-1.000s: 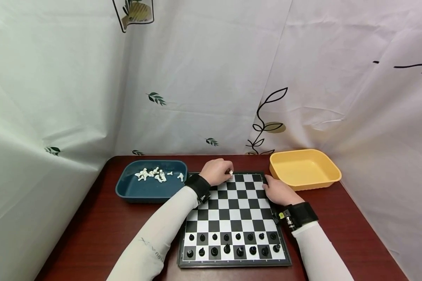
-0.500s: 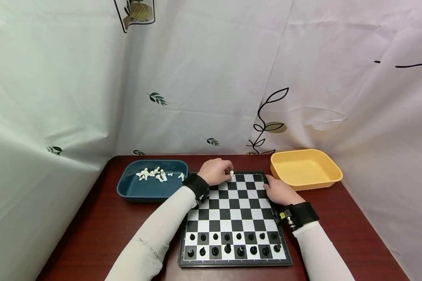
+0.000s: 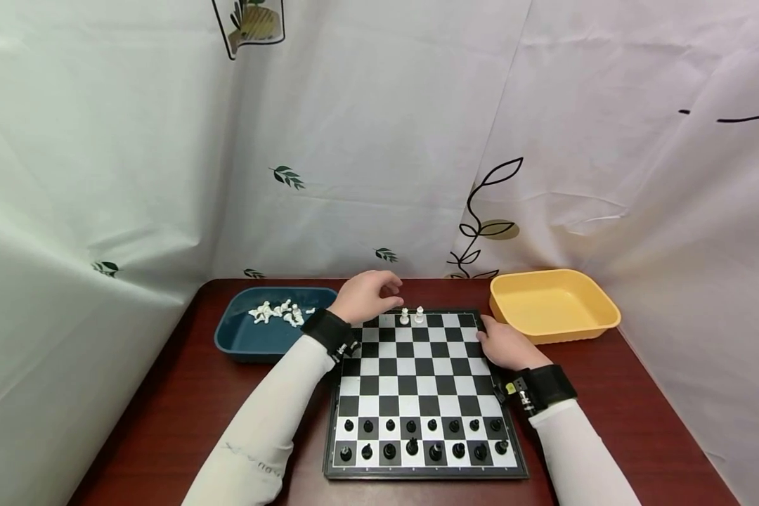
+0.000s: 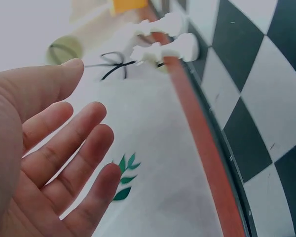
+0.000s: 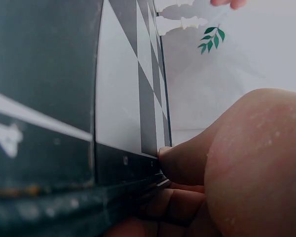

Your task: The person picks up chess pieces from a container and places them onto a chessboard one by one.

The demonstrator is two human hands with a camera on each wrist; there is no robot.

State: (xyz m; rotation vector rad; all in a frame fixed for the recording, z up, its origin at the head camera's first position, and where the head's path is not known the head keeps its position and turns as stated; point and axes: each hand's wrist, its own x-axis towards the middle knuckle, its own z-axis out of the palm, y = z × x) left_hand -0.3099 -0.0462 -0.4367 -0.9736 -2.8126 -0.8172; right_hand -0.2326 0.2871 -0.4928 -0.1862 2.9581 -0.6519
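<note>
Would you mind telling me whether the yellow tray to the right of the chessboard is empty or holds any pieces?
Empty: the head view shows the yellow tray with a bare floor and no pieces inside.

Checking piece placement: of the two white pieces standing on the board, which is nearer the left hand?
The left white piece, on the far row; the left hand hovers open beside it, the other white piece stands farther right.
</note>
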